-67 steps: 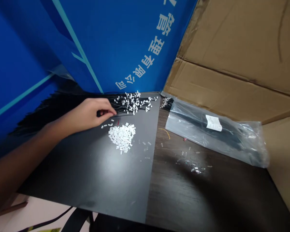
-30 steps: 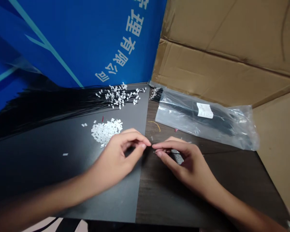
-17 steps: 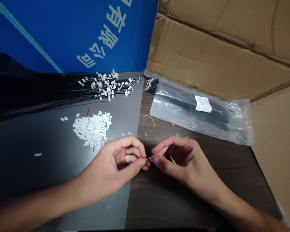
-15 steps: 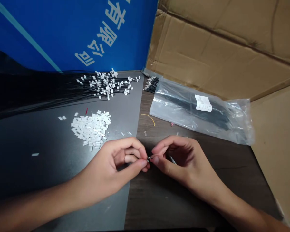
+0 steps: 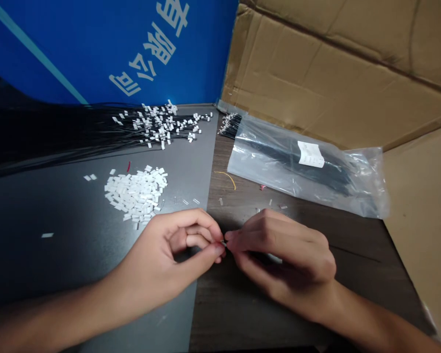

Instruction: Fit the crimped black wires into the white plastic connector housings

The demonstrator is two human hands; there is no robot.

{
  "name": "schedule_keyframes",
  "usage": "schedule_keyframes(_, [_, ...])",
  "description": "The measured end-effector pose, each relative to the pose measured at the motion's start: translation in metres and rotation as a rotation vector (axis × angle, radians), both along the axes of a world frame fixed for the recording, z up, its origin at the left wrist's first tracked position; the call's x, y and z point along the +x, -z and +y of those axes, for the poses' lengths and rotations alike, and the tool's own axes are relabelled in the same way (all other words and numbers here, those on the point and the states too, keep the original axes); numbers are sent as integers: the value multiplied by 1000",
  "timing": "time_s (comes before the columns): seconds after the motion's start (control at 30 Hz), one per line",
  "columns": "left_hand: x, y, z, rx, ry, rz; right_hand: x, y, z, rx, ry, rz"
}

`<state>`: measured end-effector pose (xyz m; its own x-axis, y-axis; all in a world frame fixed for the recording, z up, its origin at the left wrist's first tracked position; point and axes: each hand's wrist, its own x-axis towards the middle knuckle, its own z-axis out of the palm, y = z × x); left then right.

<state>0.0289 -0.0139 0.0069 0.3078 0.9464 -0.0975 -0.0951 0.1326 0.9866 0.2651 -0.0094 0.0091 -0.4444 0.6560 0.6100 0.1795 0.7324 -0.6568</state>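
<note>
Left hand (image 5: 158, 260): one, bare, closed in a pinch, thumb and forefinger gripping a tiny pale piece (image 5: 224, 243), mostly covered by the fingers and too small to identify.

Right hand (image 5: 294, 260): one, bare, back turned upward, fingertips closed together right at the left hand's, on a thin black wire (image 5: 356, 252); the wire's near end is hidden in the grip, its tail running out rightward behind the knuckles.

Work surface: smooth dark grey sheet (image 5: 132, 314) at left, dark brown wood-grain tabletop (image 5: 220, 314) at right.

On the grey sheet: a single small white flat rectangle (image 5: 47, 236), lying apart; beyond it, a heap of small white rectangular pieces (image 5: 135, 193), just past the left hand; a short red snippet (image 5: 129, 166) near the heap's far edge.

On the tabletop: a small pinkish-red scrap (image 5: 262, 187) and a thin curved yellow strand (image 5: 228, 179).

Behind these, at right: a clear plastic bag (image 5: 264, 171) of black wires, silvery ends protruding, white paper label (image 5: 310, 154). At left: a large bundle of black wires (image 5: 59, 132), white pieces at their ends.

Backdrop: blue panel (image 5: 77, 49) with white characters; brown cardboard sheet (image 5: 297, 73).
</note>
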Motion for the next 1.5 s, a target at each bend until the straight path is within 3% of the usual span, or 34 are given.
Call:
schedule_keyframes(0.23, [-2, 3, -1, 218, -19, 57, 9, 3, -1, 115, -40, -118])
schedule_keyframes(0.37, [-8, 8, 4, 478, -6, 159, 9, 2, 0, 161, -33, -136])
schedule_keyframes(0.43, [-13, 9, 5, 633, 16, 239, 7, -5, 0, 20, -41, -130])
schedule_keyframes(0.53, [-19, 10, 4, 758, 68, 306, 6, -21, 2, -394, -3, -121])
schedule_keyframes(0.6, [-22, 12, -1, 721, 96, 327, 7, -29, 4, -602, 1, -160])
schedule_keyframes(0.7, [-23, 14, -11, 565, 116, 359, 11, -31, 8, -784, -57, -218])
schedule_keyframes(0.87, [-22, 7, -19, 212, 121, 403, 16, -25, 13, -904, -144, -193])
schedule_keyframes(0.97, [-23, 0, -19, 191, 130, 423, 18, -26, 15, -923, -204, -207])
schedule_keyframes(1.17, [-24, 3, -9, 604, 66, 438, 28, -31, 23, -645, -150, -318])
schedule_keyframes(1.27, [-20, 7, 4, 742, 20, 377, 34, -29, 27, -189, -104, -390])
schedule_keyframes(1.37, [-15, 6, 15, 618, -17, 277, 40, -28, 27, 326, -49, -501])
schedule_keyframes(1.43, [-14, 5, 20, 532, -2, 216, 43, -28, 25, 457, -58, -570])
schedule_keyframes(1.5, [-16, 5, 24, 558, 18, 222, 41, -26, 22, 464, -67, -599])
